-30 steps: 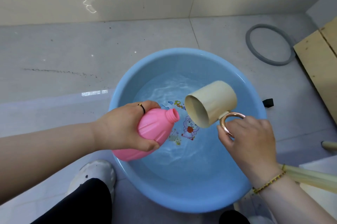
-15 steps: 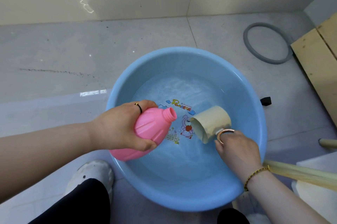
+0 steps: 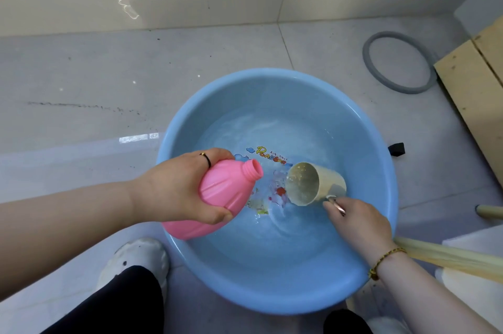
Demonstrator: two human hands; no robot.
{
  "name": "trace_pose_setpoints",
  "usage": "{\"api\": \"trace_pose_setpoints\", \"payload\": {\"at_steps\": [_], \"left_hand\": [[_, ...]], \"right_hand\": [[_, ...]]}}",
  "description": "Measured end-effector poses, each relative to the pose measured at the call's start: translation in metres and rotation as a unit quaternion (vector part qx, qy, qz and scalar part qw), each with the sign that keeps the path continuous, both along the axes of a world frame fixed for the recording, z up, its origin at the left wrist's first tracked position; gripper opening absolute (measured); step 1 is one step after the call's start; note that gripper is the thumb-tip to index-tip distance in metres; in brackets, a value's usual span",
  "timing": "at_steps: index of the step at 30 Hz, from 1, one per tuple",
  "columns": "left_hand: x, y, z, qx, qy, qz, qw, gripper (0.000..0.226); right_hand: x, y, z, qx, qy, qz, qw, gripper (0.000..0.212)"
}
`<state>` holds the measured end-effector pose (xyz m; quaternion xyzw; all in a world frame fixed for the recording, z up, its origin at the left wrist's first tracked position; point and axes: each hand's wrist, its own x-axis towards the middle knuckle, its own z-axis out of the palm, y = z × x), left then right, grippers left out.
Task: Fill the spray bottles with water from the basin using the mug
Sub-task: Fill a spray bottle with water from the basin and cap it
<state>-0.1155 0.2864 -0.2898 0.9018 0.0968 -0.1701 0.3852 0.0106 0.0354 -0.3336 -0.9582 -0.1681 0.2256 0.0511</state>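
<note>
A round blue basin (image 3: 381, 148) holding shallow water stands on the floor in front of me. My left hand (image 3: 174, 186) grips a pink spray bottle (image 3: 217, 197) without its cap, tilted over the basin's left rim with its open neck pointing right. My right hand (image 3: 356, 222) holds a cream mug (image 3: 313, 184) by its copper-coloured handle. The mug lies on its side in the water, mouth toward the bottle, with water inside it. A short gap separates mug and bottle neck.
A grey ring (image 3: 397, 61) lies on the tiled floor at the back right, beside a wooden board (image 3: 473, 89). A small black object (image 3: 396, 149) sits just right of the basin. My white shoe (image 3: 136, 260) and dark trouser leg are at the near left; a pale stick (image 3: 449, 257) crosses the near right.
My right hand has lowered the mug from above the basin into the water and tipped it on its side. The left hand and pink bottle have stayed almost still.
</note>
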Motion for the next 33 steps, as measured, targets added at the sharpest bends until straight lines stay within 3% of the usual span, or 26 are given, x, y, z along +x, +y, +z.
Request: {"api": "trace_pose_setpoints", "payload": {"at_steps": [6, 11, 15, 23, 33], "left_hand": [[0.000, 0.000, 0.000, 0.003, 0.007, -0.002, 1.000, 0.061], [0.000, 0.000, 0.000, 0.004, 0.008, -0.006, 1.000, 0.058], [0.000, 0.000, 0.000, 0.003, 0.009, -0.004, 1.000, 0.059], [-0.001, 0.000, 0.000, -0.006, 0.002, -0.003, 1.000, 0.062], [0.000, -0.001, 0.001, 0.012, -0.004, -0.003, 1.000, 0.073]], "right_hand": [[0.005, 0.004, 0.003, 0.167, 0.089, -0.134, 0.973, 0.042], [0.001, 0.008, 0.016, 0.284, 0.175, -0.267, 0.904, 0.046], [-0.004, 0.016, 0.033, 0.342, 0.196, -0.289, 0.872, 0.045], [-0.014, 0.028, 0.054, 0.398, 0.108, -0.197, 0.890, 0.052], [-0.029, 0.034, 0.068, 0.372, 0.030, -0.077, 0.925, 0.061]]}}
